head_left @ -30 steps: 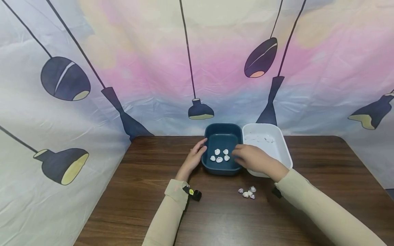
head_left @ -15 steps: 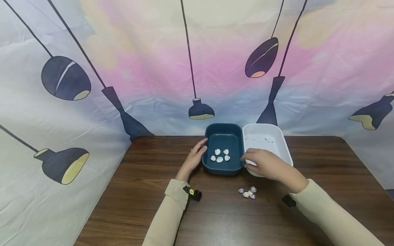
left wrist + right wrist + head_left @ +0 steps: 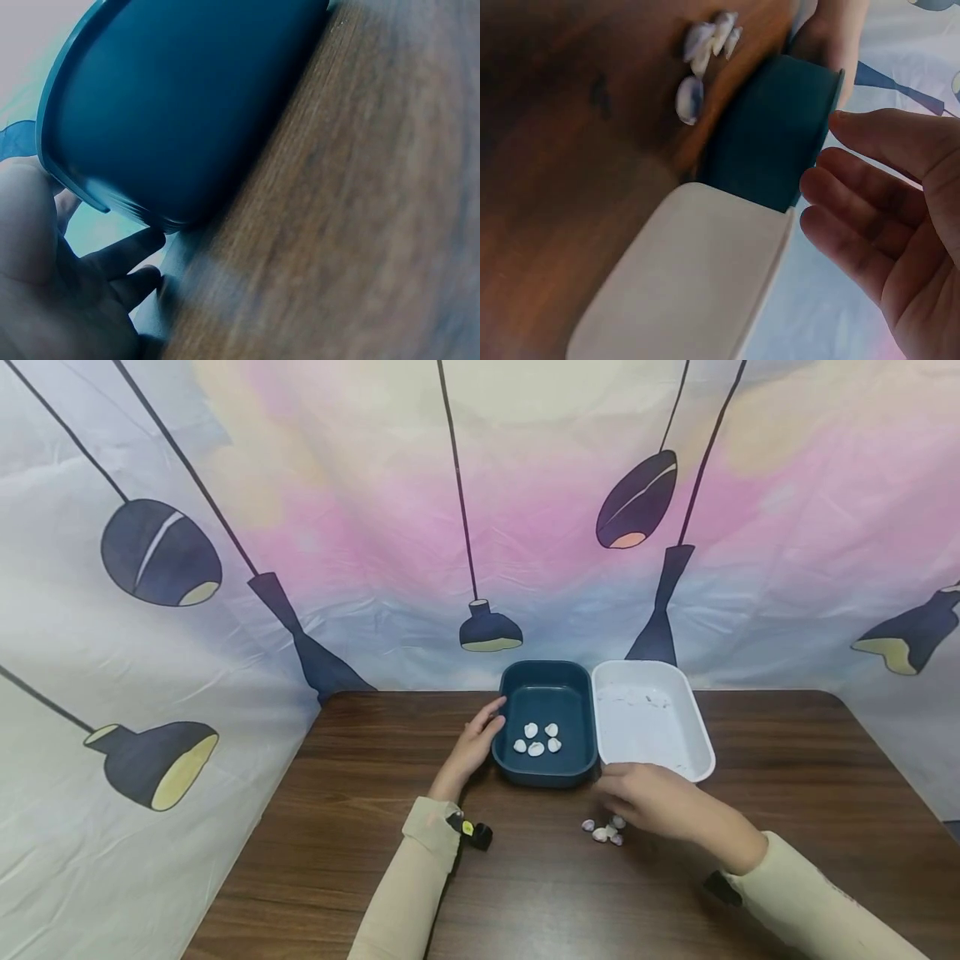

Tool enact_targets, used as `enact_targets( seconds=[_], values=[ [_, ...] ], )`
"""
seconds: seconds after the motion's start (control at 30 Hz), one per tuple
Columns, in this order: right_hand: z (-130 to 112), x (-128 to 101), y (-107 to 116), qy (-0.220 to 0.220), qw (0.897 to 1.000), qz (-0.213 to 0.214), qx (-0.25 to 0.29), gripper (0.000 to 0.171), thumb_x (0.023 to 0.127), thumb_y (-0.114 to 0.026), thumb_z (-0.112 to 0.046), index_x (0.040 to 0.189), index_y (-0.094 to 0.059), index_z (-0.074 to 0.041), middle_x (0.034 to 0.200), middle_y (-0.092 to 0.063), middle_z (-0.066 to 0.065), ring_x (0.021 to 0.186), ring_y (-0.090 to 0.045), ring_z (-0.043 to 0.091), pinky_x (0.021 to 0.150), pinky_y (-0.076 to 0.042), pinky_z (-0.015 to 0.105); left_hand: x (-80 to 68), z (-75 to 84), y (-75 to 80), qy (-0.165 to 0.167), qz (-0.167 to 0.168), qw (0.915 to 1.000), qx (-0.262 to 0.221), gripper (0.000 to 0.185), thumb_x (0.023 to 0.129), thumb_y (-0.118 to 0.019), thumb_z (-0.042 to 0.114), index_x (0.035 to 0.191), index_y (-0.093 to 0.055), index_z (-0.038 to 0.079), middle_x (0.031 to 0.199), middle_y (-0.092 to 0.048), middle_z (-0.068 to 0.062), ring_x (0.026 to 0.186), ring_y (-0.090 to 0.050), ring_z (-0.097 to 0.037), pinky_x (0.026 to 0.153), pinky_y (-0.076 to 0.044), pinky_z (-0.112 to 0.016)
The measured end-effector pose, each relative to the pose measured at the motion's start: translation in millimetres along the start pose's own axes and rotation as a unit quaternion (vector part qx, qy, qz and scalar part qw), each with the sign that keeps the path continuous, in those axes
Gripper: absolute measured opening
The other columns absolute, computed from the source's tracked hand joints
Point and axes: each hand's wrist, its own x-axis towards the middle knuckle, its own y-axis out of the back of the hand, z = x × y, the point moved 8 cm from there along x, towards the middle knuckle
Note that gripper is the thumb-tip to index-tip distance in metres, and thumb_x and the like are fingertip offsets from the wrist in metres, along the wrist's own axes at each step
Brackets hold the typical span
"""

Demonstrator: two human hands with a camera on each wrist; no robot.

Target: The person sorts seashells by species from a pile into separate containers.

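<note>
My left hand [image 3: 468, 750] rests against the left side of a dark teal tray [image 3: 546, 777], its fingertips at the rim and outer wall. In the left wrist view, extended fingers [image 3: 124, 255] touch the outside of the teal tray [image 3: 172, 112]. Inside the tray lie several small white seashells [image 3: 536, 749]. My right hand [image 3: 656, 802] hovers over the table, right beside a small cluster of purplish-white seashells [image 3: 600, 834] and partly covering it. In the right wrist view, nothing shows between the relaxed fingers of my right hand [image 3: 892, 195].
A white tray [image 3: 648, 727] with small dark specks on its bottom stands right against the teal one. Both sit near the back of a brown wooden table [image 3: 360, 760]. Behind it hangs a cloth [image 3: 375, 527] printed with lamps.
My right hand has moved from over the teal tray, across the white tray's front corner, down toward the loose seashells. The left hand has stayed in place.
</note>
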Motion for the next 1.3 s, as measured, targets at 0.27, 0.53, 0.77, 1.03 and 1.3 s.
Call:
enact_targets(
  seconds=[0.27, 0.53, 0.77, 1.03, 1.3],
  values=[
    [6.2, -13.0, -20.3, -0.013, 0.999, -0.027, 0.020, 0.018, 0.079, -0.074, -0.003, 0.089, -0.069, -0.018, 0.080, -0.058, -0.014, 0.071, -0.052, -0.001, 0.062, -0.050, 0.024, 0.0, -0.8, 0.3, 0.006, 0.001, 1.0000, 0.004, 0.046, 0.106, -0.043, 0.037, 0.151, -0.042, 0.026, 0.152, -0.043, -0.004, 0.138, -0.040, -0.027, 0.118, 0.008, -0.054],
    [14.2, -19.1, -35.6, -0.025, 0.999, -0.038, 0.018, 0.012, 0.083, -0.073, -0.006, 0.088, -0.070, -0.016, 0.078, -0.058, -0.011, 0.069, -0.050, -0.002, 0.061, -0.049, 0.024, 1.4, -2.5, 0.8, 0.011, -0.001, 0.9999, 0.004, 0.047, 0.106, -0.043, 0.039, 0.151, -0.041, 0.025, 0.152, -0.043, -0.006, 0.139, -0.039, -0.028, 0.118, 0.009, -0.054],
    [15.0, -21.0, -40.8, -0.018, 0.999, -0.032, 0.005, 0.014, 0.080, -0.074, -0.001, 0.085, -0.071, -0.014, 0.075, -0.054, -0.010, 0.067, -0.048, 0.000, 0.058, -0.047, 0.023, -6.2, 17.0, 1.4, 0.021, -0.022, 0.9995, 0.008, 0.047, 0.108, -0.041, 0.029, 0.153, -0.037, 0.016, 0.154, -0.039, -0.012, 0.141, -0.036, -0.033, 0.117, 0.008, -0.057],
    [17.9, -19.5, -43.7, -0.026, 0.999, -0.038, -0.006, 0.015, 0.077, -0.074, -0.001, 0.083, -0.072, -0.014, 0.073, -0.055, -0.010, 0.066, -0.049, 0.001, 0.057, -0.047, 0.023, -14.3, 38.8, 4.3, 0.021, -0.018, 0.9996, 0.000, 0.046, 0.107, -0.042, 0.024, 0.152, -0.039, 0.012, 0.152, -0.042, -0.016, 0.139, -0.038, -0.034, 0.117, 0.007, -0.059],
    [19.5, -20.3, -44.3, -0.037, 0.999, -0.039, -0.001, 0.015, 0.080, -0.074, -0.001, 0.090, -0.074, -0.012, 0.077, -0.060, -0.007, 0.068, -0.054, 0.003, 0.059, -0.050, 0.024, -15.1, 36.9, 3.9, 0.026, -0.010, 0.9996, 0.002, 0.045, 0.107, -0.044, 0.024, 0.150, -0.042, 0.013, 0.149, -0.045, -0.014, 0.137, -0.040, -0.033, 0.118, 0.005, -0.057]
  ],
)
